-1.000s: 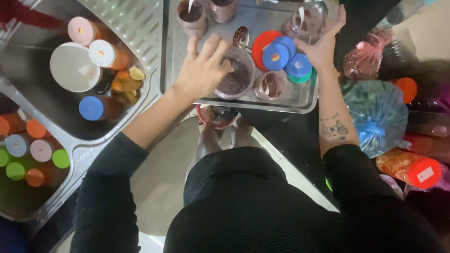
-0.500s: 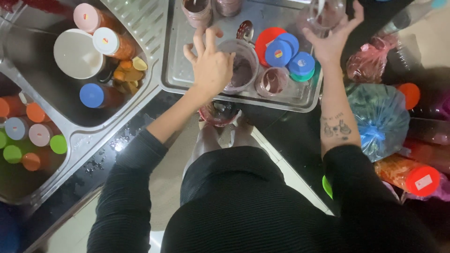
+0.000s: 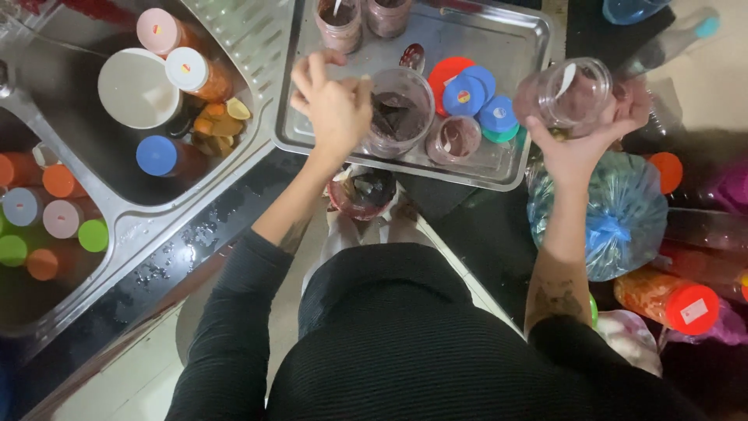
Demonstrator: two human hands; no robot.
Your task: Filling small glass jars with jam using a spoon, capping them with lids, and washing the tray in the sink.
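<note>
My left hand [image 3: 331, 105] hovers over the steel tray [image 3: 475, 175] with its fingers curled, right beside an open clear jar [image 3: 399, 113] of dark stuff. Its palm faces away, so anything inside it is hidden. My right hand [image 3: 580, 144] grips an empty-looking clear jar [image 3: 565, 92], tilted, over the tray's right edge. A smaller open jar [image 3: 456, 136] stands on the tray between the two hands. Red and blue lids [image 3: 467, 90] lie behind it.
Two more filled jars [image 3: 339, 23] stand at the tray's far edge. On the left, a steel sink [image 3: 257, 47] holds capped bottles and a white lid [image 3: 140, 86]. A blue plastic bag [image 3: 615, 210] and a red-capped jar [image 3: 670, 300] lie at the right. A small dark-filled container [image 3: 362, 191] sits below the tray.
My left hand has come off the dark-filled jar, moved left and curled its fingers. My right hand has pulled the clear jar right, to the tray's edge.
</note>
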